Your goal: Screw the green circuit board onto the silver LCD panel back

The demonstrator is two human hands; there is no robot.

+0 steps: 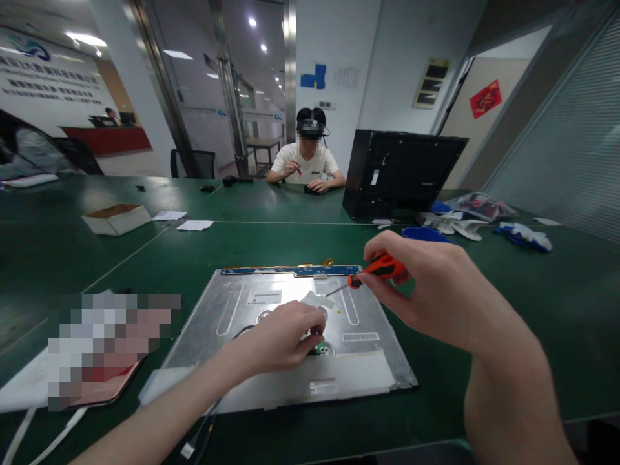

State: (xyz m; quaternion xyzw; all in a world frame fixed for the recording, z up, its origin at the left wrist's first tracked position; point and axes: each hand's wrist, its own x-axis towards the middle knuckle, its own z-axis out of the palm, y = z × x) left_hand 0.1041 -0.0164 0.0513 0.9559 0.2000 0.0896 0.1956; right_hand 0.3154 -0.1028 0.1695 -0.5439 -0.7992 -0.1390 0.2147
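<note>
A metal-backed display panel [203, 323] lies flat in front of me, with a blue circuit strip [285, 271] along its far edge. My right hand [426, 284] grips a screwdriver [385, 266] by its orange and black handle. The shaft slants down left, its tip at a whitish tape flap [317, 299] on the panel. Over the panel's middle, my left hand [290, 332] is closed, fingers curled down beside a small green circuit board [320, 349]. Whatever the fingertips pinch is hidden. A dark cable passes under my left wrist, its white connector [188, 450] near the table's front edge.
On the green table [261, 236], a black monitor [402, 174] stands at the back right, near gloves [523, 237]. Left are an open box [117, 219], papers [195, 225] and a pinkish flat object [113, 387], partly blurred. A person [307, 155] sits opposite.
</note>
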